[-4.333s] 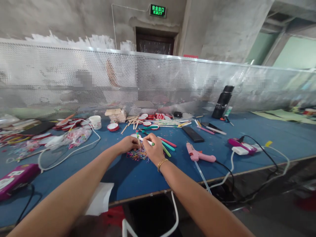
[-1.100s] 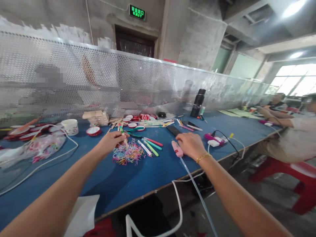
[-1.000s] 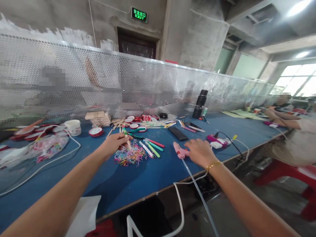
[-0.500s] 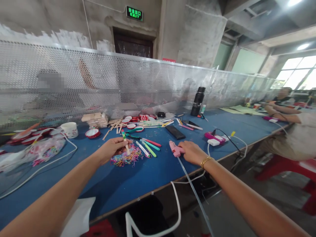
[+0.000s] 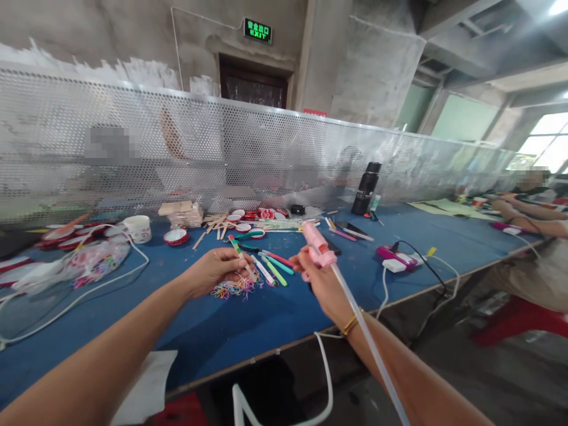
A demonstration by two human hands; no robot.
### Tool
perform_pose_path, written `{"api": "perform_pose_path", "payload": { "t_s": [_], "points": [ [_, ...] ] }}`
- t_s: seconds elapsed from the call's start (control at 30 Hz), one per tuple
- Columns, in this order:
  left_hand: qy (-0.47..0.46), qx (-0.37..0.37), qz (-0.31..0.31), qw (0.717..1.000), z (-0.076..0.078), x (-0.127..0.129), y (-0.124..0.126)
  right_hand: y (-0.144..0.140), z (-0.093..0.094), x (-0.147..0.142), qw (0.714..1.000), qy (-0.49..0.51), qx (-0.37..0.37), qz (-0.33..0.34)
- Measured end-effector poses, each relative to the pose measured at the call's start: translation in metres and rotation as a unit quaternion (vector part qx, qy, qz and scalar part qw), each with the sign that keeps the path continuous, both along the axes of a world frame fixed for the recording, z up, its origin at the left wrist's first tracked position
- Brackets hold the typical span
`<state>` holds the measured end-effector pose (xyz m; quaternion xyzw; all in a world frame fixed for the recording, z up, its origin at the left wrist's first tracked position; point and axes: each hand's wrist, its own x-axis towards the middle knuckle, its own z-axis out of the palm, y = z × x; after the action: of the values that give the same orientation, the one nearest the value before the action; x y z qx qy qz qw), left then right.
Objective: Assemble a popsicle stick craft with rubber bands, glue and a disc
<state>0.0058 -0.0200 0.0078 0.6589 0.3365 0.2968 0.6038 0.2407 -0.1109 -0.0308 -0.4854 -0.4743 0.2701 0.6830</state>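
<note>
My left hand pinches a craft stick whose far end is coloured red, green and white. Just under it lies a pile of tangled coloured strings or bands. My right hand is closed round the handle of a pink hot glue gun, raised above the table with its nozzle pointing up and away. A long clear glue stick trails from the back of the gun across my forearm. Several marker pens lie between my two hands.
Behind the pens are plain wooden sticks, red-rimmed tins and a paper cup. A black bottle stands by the perforated metal screen. A purple power strip with cables lies right. A person sits further right.
My right hand has lifted the glue gun off the table and brought it leftward, closer to my left hand. The left hand still holds the stick. The view has shifted slightly left.
</note>
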Motion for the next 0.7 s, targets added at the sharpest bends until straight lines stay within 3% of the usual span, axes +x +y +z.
{"api": "perform_pose_path", "payload": {
  "t_s": [0.1,0.23,0.4,0.7],
  "points": [
    [-0.036,-0.005,0.002,0.999,0.002,0.002,-0.005,-0.006,-0.001,-0.043,0.998,-0.02,0.004,0.054],
    [-0.05,0.002,-0.005,0.999,0.004,0.002,-0.009,-0.01,-0.005,-0.072,0.997,-0.047,0.044,0.04],
    [-0.041,-0.006,-0.017,0.999,0.006,0.003,-0.013,-0.012,-0.004,-0.079,0.998,-0.018,0.05,0.018],
    [-0.146,-0.013,0.008,0.989,0.013,0.0,-0.012,-0.018,-0.015,-0.081,0.997,0.062,-0.022,0.041]
  ]
}}
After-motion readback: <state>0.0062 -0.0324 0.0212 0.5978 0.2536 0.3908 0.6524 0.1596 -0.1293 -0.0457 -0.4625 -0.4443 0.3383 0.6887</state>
